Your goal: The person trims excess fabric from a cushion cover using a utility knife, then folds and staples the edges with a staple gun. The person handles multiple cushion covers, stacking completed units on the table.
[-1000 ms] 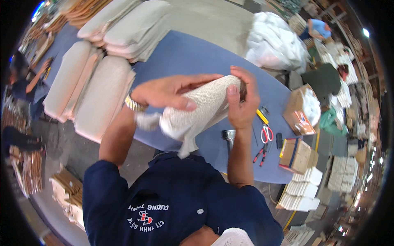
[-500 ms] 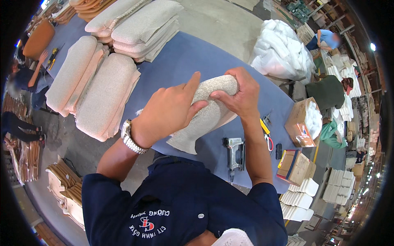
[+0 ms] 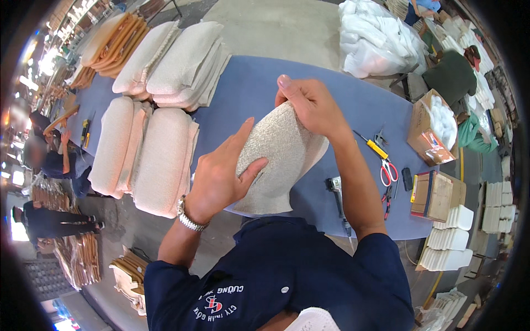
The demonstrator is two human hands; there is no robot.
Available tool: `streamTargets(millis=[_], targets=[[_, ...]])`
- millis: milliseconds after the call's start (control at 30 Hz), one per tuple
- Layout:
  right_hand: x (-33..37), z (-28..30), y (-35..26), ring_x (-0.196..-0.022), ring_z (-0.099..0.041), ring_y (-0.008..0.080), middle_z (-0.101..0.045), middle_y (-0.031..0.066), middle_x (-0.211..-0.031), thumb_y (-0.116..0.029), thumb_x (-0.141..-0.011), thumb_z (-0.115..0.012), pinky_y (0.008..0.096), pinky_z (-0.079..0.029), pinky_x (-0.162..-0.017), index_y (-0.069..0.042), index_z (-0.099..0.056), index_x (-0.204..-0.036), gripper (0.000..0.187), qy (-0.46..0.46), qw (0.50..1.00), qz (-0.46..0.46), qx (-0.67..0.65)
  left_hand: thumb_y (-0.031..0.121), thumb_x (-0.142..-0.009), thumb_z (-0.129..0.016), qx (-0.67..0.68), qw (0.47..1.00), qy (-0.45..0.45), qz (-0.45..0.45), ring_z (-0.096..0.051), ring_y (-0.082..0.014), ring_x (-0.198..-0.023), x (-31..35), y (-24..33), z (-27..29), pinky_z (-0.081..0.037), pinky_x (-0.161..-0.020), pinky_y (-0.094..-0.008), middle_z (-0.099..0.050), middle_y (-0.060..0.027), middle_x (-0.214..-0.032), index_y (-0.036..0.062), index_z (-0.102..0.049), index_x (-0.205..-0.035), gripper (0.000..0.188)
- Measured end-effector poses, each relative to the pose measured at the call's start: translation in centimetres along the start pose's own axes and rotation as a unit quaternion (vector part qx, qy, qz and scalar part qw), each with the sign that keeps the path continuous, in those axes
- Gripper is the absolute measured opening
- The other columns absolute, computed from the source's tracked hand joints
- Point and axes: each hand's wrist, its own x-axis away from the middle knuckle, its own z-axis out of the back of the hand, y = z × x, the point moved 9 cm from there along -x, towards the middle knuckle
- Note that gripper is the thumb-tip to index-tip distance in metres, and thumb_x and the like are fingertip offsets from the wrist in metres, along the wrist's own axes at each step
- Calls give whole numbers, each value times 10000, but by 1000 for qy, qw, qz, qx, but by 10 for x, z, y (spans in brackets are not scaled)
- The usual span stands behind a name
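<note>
Above the near side of the blue-grey table I hold a fabric-covered pad in beige-grey woven cloth, tilted, with a loose cloth edge hanging at its bottom. My right hand grips its top right corner, fingers curled over the edge and thumb pointing up. Along the left edge lies my left hand, its thumb on the cloth face and index finger stretched upward; the other fingers are partly hidden. Right of the pad, partly behind my right forearm, lies a staple gun.
Stacks of similar covered pads fill the table's left part. At right lie yellow-handled pliers, red-handled scissors and a carton of white stuffing. A large bag of white filling stands beyond. Several people work nearby.
The pad has turned more upright, its rolled top edge no longer facing me. My right hand has shifted its hold at the top corner. The view has swung, showing more of the tools.
</note>
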Motion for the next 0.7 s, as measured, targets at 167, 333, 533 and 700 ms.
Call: streamTargets(millis=[167,333,533,700], targets=[[16,35,16,-665,-549,115,-635,23,-704,-355,-1097,-451,267,-434,-666,12,-696,-770,549,154,983,89,39,277,-804,-871,269,950,4,156,-681,-272,-1149,15,-29,-31,-520,-986,-375,-687,-218,-1247,-46,-482,-1458,826],[24,77,44,-692,-570,124,-656,35,-716,-343,-1092,-433,283,-439,-675,19,-708,-774,555,200,978,51,-16,374,-812,-876,564,815,-13,134,-559,-229,-1314,45,-26,-111,-412,-1121,-389,-595,-185,-1409,-17,-358,-1545,979],[44,93,37,-921,-620,165,-705,96,-1020,-319,-1096,-403,305,-486,-871,27,-702,-1156,462,261,959,98,49,345,-844,-825,316,944,35,86,-730,-285,-850,31,-14,-141,-568,-766,-386,-731,-160,-976,6,-554,-1343,660],[59,62,-10,-971,-620,165,-685,75,-1075,-257,-1083,-488,327,-489,-917,15,-653,-1288,379,272,922,250,112,383,-870,-731,167,977,47,126,-704,-346,-652,-11,-5,-103,-558,-586,-448,-705,-203,-781,-31,-486,-1434,741]])
